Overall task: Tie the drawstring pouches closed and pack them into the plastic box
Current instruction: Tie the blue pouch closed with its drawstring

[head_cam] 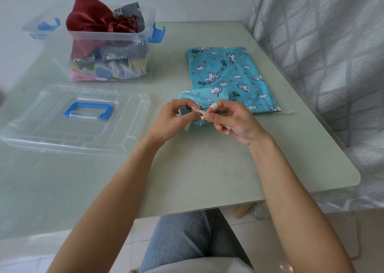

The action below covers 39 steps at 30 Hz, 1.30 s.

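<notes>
A small blue unicorn-print pouch (204,98) lies at the table's middle, its gathered mouth toward me. My left hand (173,117) and my right hand (230,121) both pinch its cream drawstring (202,114) just above the mouth. A larger blue unicorn pouch (228,73) lies flat behind it. The clear plastic box (108,38) stands at the back left, holding several pouches, with a red satin one (89,17) sticking out of the top.
The box's clear lid (76,119) with a blue handle lies flat at the left front. A second clear container with a blue clip (44,26) stands behind the box. A patterned curtain (332,44) hangs along the table's right edge.
</notes>
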Motion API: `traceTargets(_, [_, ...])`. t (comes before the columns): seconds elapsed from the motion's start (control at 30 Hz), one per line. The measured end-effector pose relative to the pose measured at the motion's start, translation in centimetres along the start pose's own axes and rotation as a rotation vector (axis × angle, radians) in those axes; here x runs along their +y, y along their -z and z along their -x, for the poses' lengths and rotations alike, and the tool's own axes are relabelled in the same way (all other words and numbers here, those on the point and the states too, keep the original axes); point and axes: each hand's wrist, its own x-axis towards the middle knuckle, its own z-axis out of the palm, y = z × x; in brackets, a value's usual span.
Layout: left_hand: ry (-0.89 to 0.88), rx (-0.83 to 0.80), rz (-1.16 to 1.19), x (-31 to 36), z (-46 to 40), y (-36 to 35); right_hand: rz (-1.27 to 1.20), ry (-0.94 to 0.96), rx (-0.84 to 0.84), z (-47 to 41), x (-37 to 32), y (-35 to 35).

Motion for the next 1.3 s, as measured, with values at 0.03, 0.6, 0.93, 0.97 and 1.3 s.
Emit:
traceTargets(0.03, [-0.004,0.007,-0.025,-0.1,0.0,0.0,0.026,0.02,0.024,-0.1,0.1,0.0])
traceTargets(0.6, [-0.066,0.04,0.007,-0.6,-0.4,-0.4,0.894,0.674,0.522,-1.6,2.4,-0.9])
traceTargets(0.93, [-0.158,-0.001,0.021,-0.8,-0.4,0.4,0.872,0.726,0.454,-1.4,2.6,-0.9])
traceTargets(0.97, [-0.168,0.016,-0.003,-0.9,-0.3,0.4,0.867,0.718,0.446,-1.3,2.6,-0.8])
traceTargets(1.3, [-0.164,0.206,-0.151,-0.8,0.1,1.5,0.938,0.66,0.465,-1.0,1.8,-0.3])
